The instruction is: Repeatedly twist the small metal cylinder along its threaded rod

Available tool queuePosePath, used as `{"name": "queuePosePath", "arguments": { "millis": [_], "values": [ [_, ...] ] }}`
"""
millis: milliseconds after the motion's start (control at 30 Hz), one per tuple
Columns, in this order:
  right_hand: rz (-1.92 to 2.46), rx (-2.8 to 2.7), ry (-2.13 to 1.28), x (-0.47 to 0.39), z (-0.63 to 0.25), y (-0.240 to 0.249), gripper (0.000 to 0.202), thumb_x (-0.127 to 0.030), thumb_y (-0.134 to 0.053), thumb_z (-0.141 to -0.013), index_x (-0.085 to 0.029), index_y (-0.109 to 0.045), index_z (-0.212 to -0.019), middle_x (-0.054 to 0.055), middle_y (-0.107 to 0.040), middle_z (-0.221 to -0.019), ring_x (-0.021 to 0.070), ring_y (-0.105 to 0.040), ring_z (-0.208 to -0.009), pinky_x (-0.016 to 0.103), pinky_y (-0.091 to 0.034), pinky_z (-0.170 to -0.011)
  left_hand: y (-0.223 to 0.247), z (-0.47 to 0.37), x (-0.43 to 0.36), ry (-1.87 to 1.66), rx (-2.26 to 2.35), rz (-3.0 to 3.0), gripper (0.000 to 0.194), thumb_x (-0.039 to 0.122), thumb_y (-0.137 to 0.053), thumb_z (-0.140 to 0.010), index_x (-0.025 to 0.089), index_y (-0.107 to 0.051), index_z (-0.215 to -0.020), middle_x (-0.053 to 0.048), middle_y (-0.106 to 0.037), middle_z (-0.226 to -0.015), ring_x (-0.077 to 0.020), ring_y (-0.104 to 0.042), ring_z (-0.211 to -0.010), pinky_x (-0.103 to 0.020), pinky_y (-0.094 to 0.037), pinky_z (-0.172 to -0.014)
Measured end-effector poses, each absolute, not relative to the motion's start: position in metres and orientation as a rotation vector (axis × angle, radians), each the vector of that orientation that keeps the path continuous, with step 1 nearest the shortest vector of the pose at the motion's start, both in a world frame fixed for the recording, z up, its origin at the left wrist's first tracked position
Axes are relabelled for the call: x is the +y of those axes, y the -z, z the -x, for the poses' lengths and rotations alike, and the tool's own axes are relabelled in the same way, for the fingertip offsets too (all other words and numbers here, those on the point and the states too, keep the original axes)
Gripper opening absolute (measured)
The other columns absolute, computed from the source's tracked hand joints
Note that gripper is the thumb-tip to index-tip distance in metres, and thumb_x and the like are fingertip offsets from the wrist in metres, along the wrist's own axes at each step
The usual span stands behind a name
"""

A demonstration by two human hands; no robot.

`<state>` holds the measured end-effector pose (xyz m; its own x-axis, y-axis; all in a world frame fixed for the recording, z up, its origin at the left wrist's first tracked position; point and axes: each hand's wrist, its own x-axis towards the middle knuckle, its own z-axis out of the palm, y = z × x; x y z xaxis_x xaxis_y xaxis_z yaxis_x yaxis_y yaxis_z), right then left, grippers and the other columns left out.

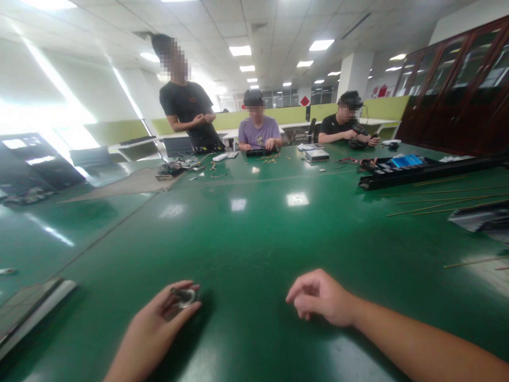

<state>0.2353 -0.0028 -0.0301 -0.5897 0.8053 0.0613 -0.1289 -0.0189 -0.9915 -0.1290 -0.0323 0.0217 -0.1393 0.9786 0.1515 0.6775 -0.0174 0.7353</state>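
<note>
My left hand is closed around a small round ring-like piece, shiny and pale with a darker part, pinched between thumb and fingers just over the green table. Its exact kind is blurred. To the right, my right hand hovers above the tabletop with fingers loosely bent and slightly apart. Nothing shows between them. A wide stretch of green surface separates the two hands.
A flat grey panel lies at the left edge. Thin brass-coloured rods and a long black channel lie at right. Electronic parts are heaped at the far left. Three people are across the table, one standing.
</note>
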Motion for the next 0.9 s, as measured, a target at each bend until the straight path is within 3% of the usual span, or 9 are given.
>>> {"name": "queuePosePath", "arguments": {
  "millis": [100,233,333,467,600,800,900],
  "values": [
    [0.791,-1.473,-1.415,0.001,-0.240,0.030,0.023,-0.033,-0.072,-0.081,-0.012,-0.069,-0.090,0.002,-0.063,-0.067,0.0112,-0.056,-0.055,0.024,-0.046,-0.055,-0.020,0.064,-0.022,-0.879,1.577,-1.672,0.051,0.047,-0.077,-0.068,0.020,-0.064,-0.110,-0.008,-0.073,-0.106,-0.0260,-0.070,-0.099,-0.041,-0.055,-0.098],
    [0.895,-1.448,-1.172,0.007,-0.244,0.027,0.022,-0.025,-0.065,-0.083,-0.014,-0.064,-0.102,0.002,-0.061,-0.075,0.0128,-0.057,-0.065,0.026,-0.047,-0.063,-0.029,-0.004,-0.004,-0.844,1.344,-1.810,0.035,0.031,-0.077,-0.070,0.018,-0.068,-0.101,-0.007,-0.074,-0.101,-0.0234,-0.070,-0.093,-0.040,-0.055,-0.094],
    [0.997,-1.502,-1.068,0.008,-0.243,0.026,0.036,-0.013,-0.060,-0.080,-0.017,-0.058,-0.115,0.005,-0.063,-0.091,0.0145,-0.060,-0.077,0.028,-0.048,-0.071,-0.031,-0.028,0.010,-0.870,1.226,-2.022,0.029,0.026,-0.076,-0.073,0.020,-0.071,-0.101,-0.006,-0.072,-0.099,-0.0220,-0.067,-0.092,-0.038,-0.054,-0.089],
    [1.084,-1.565,-1.006,0.009,-0.240,0.030,0.059,-0.001,-0.055,-0.071,-0.021,-0.050,-0.126,0.006,-0.060,-0.108,0.0149,-0.059,-0.087,0.027,-0.049,-0.071,-0.018,-0.030,0.022,-0.873,1.083,-2.224,0.032,0.028,-0.069,-0.083,0.024,-0.067,-0.115,-0.006,-0.068,-0.103,-0.0208,-0.061,-0.097,-0.035,-0.050,-0.087],
    [1.121,-1.602,-1.025,0.009,-0.239,0.032,0.058,0.001,-0.055,-0.068,-0.020,-0.051,-0.122,0.006,-0.060,-0.108,0.0146,-0.058,-0.086,0.026,-0.048,-0.069,-0.003,-0.022,0.024,-0.831,1.090,-2.250,0.040,0.023,-0.069,-0.083,0.024,-0.060,-0.122,-0.005,-0.066,-0.104,-0.0196,-0.060,-0.097,-0.034,-0.048,-0.088],
    [1.198,-1.734,-0.938,0.004,-0.238,0.024,0.040,-0.001,-0.060,-0.068,-0.020,-0.059,-0.104,0.001,-0.062,-0.091,0.0143,-0.055,-0.076,0.027,-0.044,-0.070,0.000,-0.020,0.023,-0.843,1.132,-2.201,0.025,0.018,-0.074,-0.075,0.021,-0.063,-0.097,-0.002,-0.065,-0.093,-0.0175,-0.060,-0.086,-0.029,-0.046,-0.078],
    [1.184,-1.815,-0.871,0.002,-0.238,0.021,0.036,-0.001,-0.061,-0.067,-0.020,-0.061,-0.097,0.000,-0.060,-0.087,0.0152,-0.054,-0.077,0.027,-0.043,-0.070,0.001,-0.022,0.022,-0.821,1.121,-2.164,0.025,0.016,-0.076,-0.073,0.021,-0.064,-0.095,-0.001,-0.066,-0.091,-0.0169,-0.061,-0.084,-0.028,-0.045,-0.077]
  ]
}}
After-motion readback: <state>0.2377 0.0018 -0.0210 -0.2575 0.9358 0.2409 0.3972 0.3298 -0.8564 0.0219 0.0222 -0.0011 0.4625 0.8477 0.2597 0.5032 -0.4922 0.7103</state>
